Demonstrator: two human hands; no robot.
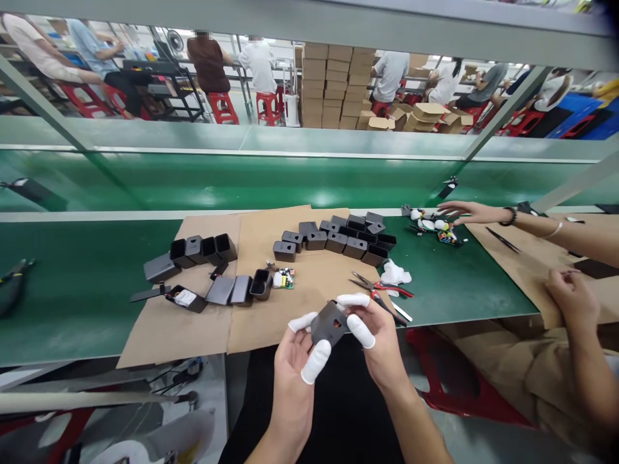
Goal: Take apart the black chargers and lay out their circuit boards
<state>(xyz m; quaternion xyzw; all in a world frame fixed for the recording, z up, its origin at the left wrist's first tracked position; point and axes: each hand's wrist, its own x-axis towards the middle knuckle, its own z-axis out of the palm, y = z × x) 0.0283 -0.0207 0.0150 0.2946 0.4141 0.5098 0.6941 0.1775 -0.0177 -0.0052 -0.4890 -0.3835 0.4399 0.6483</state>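
Observation:
Between my two hands, over my lap at the cardboard's front edge, is a black plastic housing with a small cutout in its face. My left hand grips its left side, thumb in front. Against its right side, my right hand presses thumb and fingers. White finger cots cover several of my fingertips. Beyond lies a circuit board with a yellow part, beside an open black housing. Pliers with red handles rest to the right, by a crumpled white cloth.
Several black housings stand in rows on the cardboard, with more at left. A co-worker's hand reaches over circuit boards at right. Tweezers lie near that arm. Cutters lie far left.

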